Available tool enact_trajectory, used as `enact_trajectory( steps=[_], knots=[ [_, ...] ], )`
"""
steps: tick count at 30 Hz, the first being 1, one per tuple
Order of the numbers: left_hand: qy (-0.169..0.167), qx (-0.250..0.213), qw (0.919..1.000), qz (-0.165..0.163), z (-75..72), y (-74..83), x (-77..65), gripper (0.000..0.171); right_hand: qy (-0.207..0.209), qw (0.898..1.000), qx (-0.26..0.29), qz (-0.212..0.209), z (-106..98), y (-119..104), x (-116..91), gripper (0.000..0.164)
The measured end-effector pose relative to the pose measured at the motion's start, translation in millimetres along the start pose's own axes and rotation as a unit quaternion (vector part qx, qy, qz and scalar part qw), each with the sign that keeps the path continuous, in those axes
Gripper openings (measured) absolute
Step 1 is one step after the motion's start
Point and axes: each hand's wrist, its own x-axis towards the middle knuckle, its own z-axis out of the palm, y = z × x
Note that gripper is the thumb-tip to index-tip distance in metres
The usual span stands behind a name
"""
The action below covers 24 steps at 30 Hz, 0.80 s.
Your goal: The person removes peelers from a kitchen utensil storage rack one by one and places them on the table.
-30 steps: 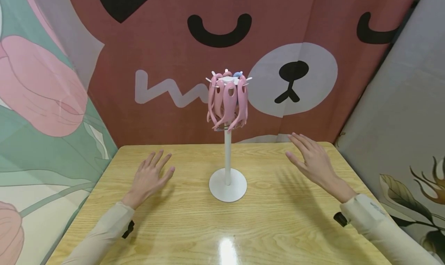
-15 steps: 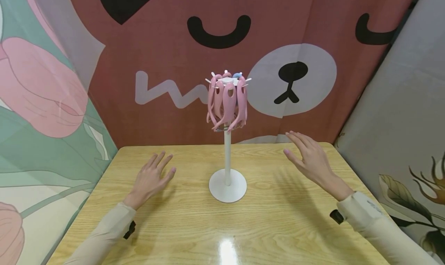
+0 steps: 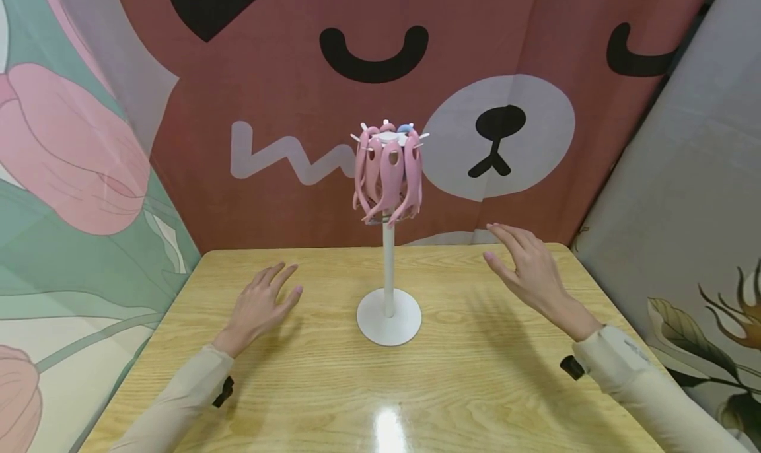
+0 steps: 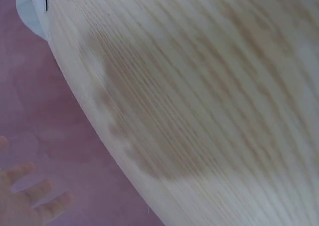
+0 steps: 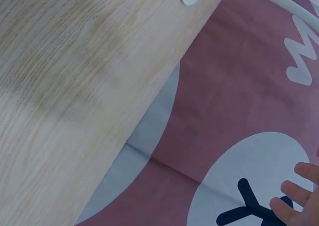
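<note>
A white stand (image 3: 389,261) rises upright from a round base at the middle of the table. Around its pronged top hang several long pink pieces (image 3: 391,175), each with a hole near the top and curved narrow ends; one blue bit (image 3: 405,129) shows at the back. To the left of the stand, my left hand (image 3: 257,311) hovers over the table with fingers spread and nothing in it. My right hand (image 3: 535,275) is held up on the right, fingers extended and holding nothing. In both wrist views only fingertips show, at a lower corner.
The light wooden table (image 3: 333,393) reaches back to a brown-red curtain (image 3: 267,209) with a bear print. Printed fabric (image 3: 59,255) hangs on the left, and a grey curtain (image 3: 672,195) hangs along the right side. Each wrist carries a small black device (image 3: 224,391).
My left hand has shifted slightly to the right and its fingers have dipped. The right hand has drifted a little to the left. The stand and pink pieces stay in place.
</note>
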Motion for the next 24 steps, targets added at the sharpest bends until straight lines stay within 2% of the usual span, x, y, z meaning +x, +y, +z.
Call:
enact_trajectory(
  steps=[9, 24],
  knots=[
    [-0.012, -0.005, 0.9999, -0.008, 1.2, 4.0, 2.0, 0.058, 0.017, 1.0, 0.012, 0.012, -0.4, -5.6, 3.2, 0.057],
    [-0.015, -0.031, 0.999, -0.029, 0.6, 5.9, 0.5, 0.058, 0.049, 0.998, 0.037, -0.004, 1.3, -11.1, 9.7, 0.059]
  ],
)
